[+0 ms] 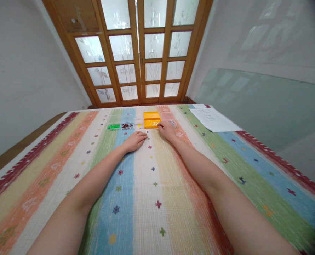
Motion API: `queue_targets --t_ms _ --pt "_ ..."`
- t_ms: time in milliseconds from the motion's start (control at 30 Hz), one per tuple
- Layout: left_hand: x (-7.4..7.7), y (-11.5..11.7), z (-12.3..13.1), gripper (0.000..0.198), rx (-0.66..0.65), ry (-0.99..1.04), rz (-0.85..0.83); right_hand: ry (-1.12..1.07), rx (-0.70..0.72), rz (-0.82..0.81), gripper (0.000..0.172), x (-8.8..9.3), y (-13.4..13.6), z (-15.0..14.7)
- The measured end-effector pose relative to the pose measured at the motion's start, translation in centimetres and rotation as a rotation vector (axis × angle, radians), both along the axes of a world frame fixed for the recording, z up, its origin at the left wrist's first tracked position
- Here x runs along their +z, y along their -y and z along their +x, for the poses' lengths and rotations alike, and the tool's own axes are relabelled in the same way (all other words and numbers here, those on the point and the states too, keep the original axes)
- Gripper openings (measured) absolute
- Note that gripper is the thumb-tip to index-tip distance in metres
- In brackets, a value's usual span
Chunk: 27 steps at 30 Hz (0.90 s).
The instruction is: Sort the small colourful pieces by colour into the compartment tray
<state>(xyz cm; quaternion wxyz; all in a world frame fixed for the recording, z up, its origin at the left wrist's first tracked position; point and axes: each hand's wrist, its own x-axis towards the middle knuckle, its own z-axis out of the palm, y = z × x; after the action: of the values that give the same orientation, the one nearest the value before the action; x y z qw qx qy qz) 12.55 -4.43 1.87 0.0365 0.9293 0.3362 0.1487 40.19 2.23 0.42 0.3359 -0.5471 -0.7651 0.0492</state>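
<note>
My left hand (136,141) lies palm down on the striped cloth with its fingers stretched out, holding nothing. My right hand (167,130) is at the front right corner of an orange box (152,115), thumb and forefinger pinched together; whatever is between them is too small to make out. Small pale bits lie in the front part of that box, whose lid appears folded back. To its left stand clear boxes with green pieces (113,126), dark reddish-brown pieces (127,126) and a few yellow pieces (139,125). Another clear box (169,116), with small bluish bits, is partly hidden behind my right hand.
Printed white sheets (213,119) lie at the far right of the table. The striped, patterned tablecloth (147,198) covers the table. Beyond its far edge stand wooden doors (141,65) with glass panes, and a greenish glass panel (258,102) is at the right wall.
</note>
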Motion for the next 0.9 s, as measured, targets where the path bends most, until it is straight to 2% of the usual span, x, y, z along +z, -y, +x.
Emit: queue_targets --t_ms 233,367,500,633,900 --pt "-1.4 -0.5 -0.3 0.052 0.047 -0.060 0.003 0.025 0.000 0.017 0.030 -0.2 -0.3 0.0" --pt "-0.9 -0.5 -0.3 0.049 0.012 0.016 0.008 0.038 -0.008 -0.006 0.030 0.0 0.0 -0.2" --pt "-0.2 -0.9 -0.3 0.049 0.015 0.175 0.004 0.039 -0.018 -0.002 0.031 0.3 0.3 -0.3" --pt "0.1 -2.7 0.0 0.048 0.062 0.265 0.028 0.059 -0.020 -0.022 0.030 0.6 0.5 -0.5" --pt "1.3 -7.3 1.6 0.044 0.175 0.182 0.013 0.062 0.002 -0.009 0.031 0.7 0.6 -0.4"
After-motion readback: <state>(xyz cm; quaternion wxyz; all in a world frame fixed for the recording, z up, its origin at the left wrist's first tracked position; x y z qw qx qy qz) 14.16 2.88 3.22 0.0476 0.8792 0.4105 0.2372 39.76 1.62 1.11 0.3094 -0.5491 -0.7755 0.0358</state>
